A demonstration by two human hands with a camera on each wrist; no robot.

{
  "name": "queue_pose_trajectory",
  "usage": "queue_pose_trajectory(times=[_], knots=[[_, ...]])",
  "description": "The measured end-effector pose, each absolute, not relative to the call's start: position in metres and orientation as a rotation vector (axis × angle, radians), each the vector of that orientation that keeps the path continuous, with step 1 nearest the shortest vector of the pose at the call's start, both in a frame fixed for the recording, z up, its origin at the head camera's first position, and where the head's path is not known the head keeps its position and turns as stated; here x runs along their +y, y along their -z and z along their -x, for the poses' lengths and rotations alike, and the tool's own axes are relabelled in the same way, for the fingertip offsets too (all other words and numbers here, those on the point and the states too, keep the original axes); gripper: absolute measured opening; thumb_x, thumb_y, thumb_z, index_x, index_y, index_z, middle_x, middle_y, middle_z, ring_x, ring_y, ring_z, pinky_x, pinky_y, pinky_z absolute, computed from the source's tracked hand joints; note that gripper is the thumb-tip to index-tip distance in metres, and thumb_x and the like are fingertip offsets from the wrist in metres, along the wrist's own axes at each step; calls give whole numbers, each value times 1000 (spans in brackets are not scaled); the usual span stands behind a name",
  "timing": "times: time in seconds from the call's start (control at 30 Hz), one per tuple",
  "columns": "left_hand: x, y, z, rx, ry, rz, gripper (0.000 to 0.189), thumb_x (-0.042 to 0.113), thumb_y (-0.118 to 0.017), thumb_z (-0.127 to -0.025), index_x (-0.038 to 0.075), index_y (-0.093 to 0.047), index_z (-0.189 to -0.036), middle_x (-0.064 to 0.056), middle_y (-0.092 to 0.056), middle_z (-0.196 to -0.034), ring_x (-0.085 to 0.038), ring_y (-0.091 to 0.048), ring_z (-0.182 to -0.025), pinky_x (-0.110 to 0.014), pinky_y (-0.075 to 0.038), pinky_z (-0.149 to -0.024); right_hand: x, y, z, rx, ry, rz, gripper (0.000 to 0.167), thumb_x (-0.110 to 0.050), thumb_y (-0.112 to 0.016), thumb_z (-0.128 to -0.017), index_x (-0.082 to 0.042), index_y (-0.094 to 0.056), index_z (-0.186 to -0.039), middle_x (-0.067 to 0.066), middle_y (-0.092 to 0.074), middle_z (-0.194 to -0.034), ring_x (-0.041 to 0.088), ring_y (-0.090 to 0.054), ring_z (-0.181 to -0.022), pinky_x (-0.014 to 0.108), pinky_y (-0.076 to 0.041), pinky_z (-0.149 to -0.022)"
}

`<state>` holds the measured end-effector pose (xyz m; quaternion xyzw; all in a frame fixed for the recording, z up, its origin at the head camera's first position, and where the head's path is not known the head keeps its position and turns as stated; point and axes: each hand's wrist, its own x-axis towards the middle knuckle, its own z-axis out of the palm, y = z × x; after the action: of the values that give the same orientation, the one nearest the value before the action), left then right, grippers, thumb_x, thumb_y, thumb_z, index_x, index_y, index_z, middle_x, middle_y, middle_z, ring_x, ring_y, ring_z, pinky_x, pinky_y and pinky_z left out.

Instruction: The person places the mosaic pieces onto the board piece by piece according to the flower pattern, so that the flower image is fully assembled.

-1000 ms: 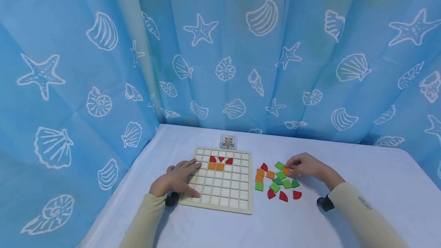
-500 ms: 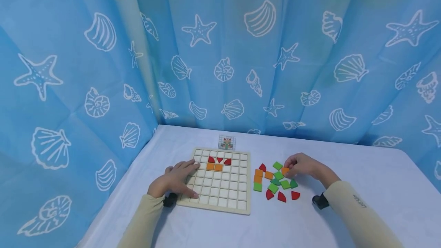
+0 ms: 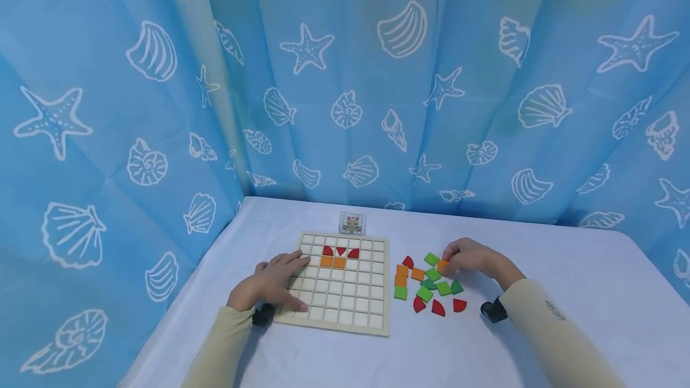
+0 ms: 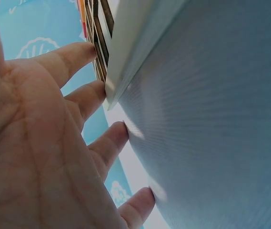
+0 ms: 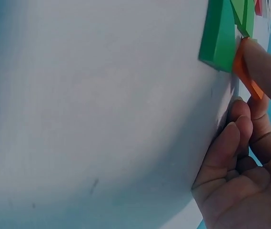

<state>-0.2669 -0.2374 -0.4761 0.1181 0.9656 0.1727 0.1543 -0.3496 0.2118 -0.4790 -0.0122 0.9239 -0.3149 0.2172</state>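
Observation:
My left hand lies with spread fingers over the left edge of a wooden grid board. In the left wrist view two fingertips touch the board's edge, while the other two reach the cloth beside it. Set in the grid are red pieces and two orange square tiles. To the right of the board, my right hand pinches another orange square tile between thumb and finger. That tile is tilted in the right wrist view, close to a green piece; the remaining fingers are curled near the cloth.
Loose green squares, orange squares, red quarter-rounds and dark green pieces lie scattered right of the board. A small pattern card sits behind it. A blue shell-print curtain hangs behind the white-covered table.
The head view has shifted slightly, moving everything a little left in it. My left hand stays on the board; my right hand keeps its pinch at the orange tile, nearly still.

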Motion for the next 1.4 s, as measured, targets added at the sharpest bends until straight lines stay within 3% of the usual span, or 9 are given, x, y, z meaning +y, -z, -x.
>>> queue_pose_trajectory(times=[0.27, 0.6, 0.87, 1.4], knots=[[-238, 478, 268, 2778, -499, -332, 106, 56, -86, -66, 25, -35, -154, -4, -25, -164, -34, -20, -150, -68, -17, -113, 209, 476, 349, 2576, 862, 40, 33, -24, -84, -75, -8, -64, -97, 12, -57, -107, 31, -48, -107, 46, -50, -86], [-238, 481, 267, 2775, -495, -342, 106, 57, -85, -67, 26, -34, -154, -4, -25, -164, -35, -19, -150, -67, -17, -114, 210, 476, 353, 2575, 849, 47, 34, -26, -79, -81, -5, -61, -100, 11, -56, -96, 25, -51, -95, 34, -48, -75], [-237, 478, 267, 2771, -492, -329, 105, 56, -85, -68, 26, -34, -155, -3, -24, -165, -34, -19, -150, -66, -18, -114, 208, 482, 360, 2611, 833, 41, 38, -29, -76, -85, -3, -56, -105, 11, -57, -95, 23, -53, -89, 31, -47, -73], [-239, 478, 269, 2760, -498, -360, 105, 56, -85, -69, 26, -33, -155, -4, -23, -165, -33, -19, -150, -67, -17, -114, 206, 483, 353, 2676, 880, 126, 26, -20, -73, -88, -3, -57, -100, 11, -57, -91, 21, -54, -79, 28, -50, -68]])
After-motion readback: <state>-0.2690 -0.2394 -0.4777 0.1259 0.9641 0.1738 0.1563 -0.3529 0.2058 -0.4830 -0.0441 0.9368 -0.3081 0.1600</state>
